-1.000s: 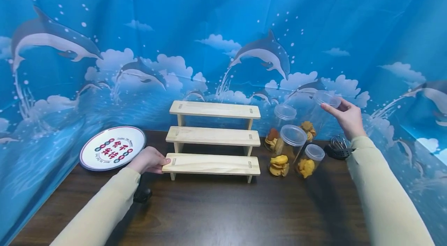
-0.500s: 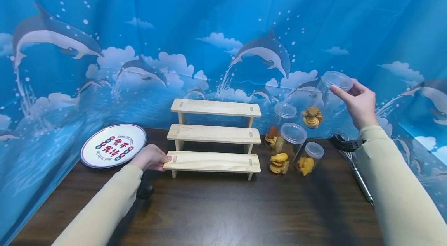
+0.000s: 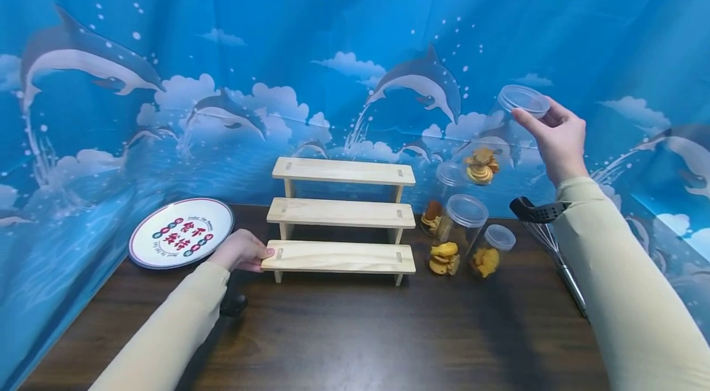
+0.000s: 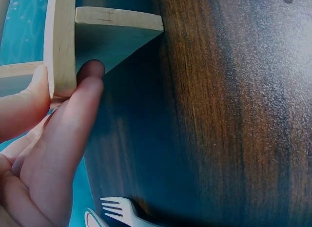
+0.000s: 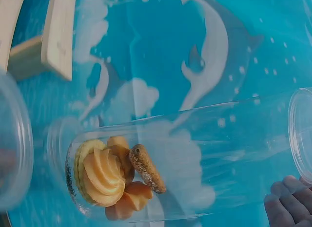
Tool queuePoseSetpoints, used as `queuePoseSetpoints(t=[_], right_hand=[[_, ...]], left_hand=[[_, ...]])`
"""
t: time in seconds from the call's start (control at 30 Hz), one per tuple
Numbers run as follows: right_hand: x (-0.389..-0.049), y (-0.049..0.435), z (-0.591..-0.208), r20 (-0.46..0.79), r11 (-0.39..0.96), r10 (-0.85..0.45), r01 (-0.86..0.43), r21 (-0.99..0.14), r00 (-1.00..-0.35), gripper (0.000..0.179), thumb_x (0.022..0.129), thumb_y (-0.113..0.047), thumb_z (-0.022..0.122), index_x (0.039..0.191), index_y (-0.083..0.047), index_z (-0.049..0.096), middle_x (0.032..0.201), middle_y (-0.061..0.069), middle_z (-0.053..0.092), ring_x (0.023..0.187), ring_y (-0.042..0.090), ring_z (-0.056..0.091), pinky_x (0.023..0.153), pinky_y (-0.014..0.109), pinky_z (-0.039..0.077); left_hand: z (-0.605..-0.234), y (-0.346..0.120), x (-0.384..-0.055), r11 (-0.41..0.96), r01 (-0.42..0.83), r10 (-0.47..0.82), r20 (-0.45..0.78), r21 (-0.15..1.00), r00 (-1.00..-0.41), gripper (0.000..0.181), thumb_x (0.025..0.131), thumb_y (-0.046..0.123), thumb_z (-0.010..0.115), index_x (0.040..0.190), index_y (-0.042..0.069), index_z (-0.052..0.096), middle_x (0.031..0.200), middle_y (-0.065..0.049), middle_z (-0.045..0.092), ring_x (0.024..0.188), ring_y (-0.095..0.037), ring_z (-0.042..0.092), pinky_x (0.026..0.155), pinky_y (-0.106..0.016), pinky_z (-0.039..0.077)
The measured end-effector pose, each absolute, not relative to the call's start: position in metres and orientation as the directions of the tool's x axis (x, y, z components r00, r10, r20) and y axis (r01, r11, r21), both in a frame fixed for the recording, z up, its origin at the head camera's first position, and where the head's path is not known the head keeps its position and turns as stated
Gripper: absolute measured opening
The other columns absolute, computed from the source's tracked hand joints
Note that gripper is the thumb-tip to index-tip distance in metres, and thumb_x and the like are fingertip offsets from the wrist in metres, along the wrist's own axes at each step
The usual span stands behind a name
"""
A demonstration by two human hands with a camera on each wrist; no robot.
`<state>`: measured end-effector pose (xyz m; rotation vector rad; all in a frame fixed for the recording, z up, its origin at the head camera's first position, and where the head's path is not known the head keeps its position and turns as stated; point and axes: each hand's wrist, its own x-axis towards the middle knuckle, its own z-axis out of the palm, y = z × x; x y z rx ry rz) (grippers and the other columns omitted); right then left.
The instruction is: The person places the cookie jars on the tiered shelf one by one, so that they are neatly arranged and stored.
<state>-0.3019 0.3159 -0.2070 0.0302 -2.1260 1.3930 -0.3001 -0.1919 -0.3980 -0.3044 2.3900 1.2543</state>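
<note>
High at the right, my right hand grips a tall clear jar by its lidded top. Cookies lie at the bottom of that jar, which hangs in the air above the other jars. My left hand pinches the left end of the lowest board of a three-step wooden shelf, thumb on top and fingers underneath. In the left wrist view the shelf's board edge sits between thumb and fingers.
Right of the shelf stand a tall jar, a short jar and another jar behind, all with snacks. A whisk lies at right. A plate leans at left; a fork lies near it.
My right hand has lifted the jar of cookies up off the table area, first rightward, then back left and higher. My left hand keeps its hold on the shelf.
</note>
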Motion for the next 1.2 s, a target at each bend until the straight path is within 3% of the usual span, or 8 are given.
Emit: queuePoseSetpoints(t=[0.37, 1.2], right_hand=[[-0.321, 0.265, -0.207, 0.488, 0.463, 0.228, -0.347, -0.816, -0.843, 0.06, 0.084, -0.043, 0.069, 0.136, -0.019, 0.052, 0.132, 0.006, 0.058, 0.12, 0.017, 0.055, 0.108, 0.039, 0.039], [-0.344, 0.173, -0.202, 0.525, 0.324, 0.087, -0.474, -0.819, -0.847, 0.062, 0.083, -0.038, 0.073, 0.136, -0.014, 0.051, 0.134, 0.007, 0.056, 0.124, 0.016, 0.053, 0.106, 0.032, 0.041]], left_hand=[[-0.396, -0.193, -0.297, 0.547, -0.378, 0.004, -0.454, 0.747, -0.891, 0.028, 0.09, 0.007, 0.064, 0.105, -0.016, 0.06, 0.07, -0.009, 0.065, 0.057, -0.012, 0.062, 0.059, -0.025, 0.058], [-0.398, -0.19, -0.301, 0.578, -0.399, -0.065, -0.448, 0.711, -0.892, 0.025, 0.088, 0.008, 0.067, 0.103, -0.012, 0.062, 0.074, -0.013, 0.065, 0.059, -0.016, 0.062, 0.059, -0.026, 0.057]])
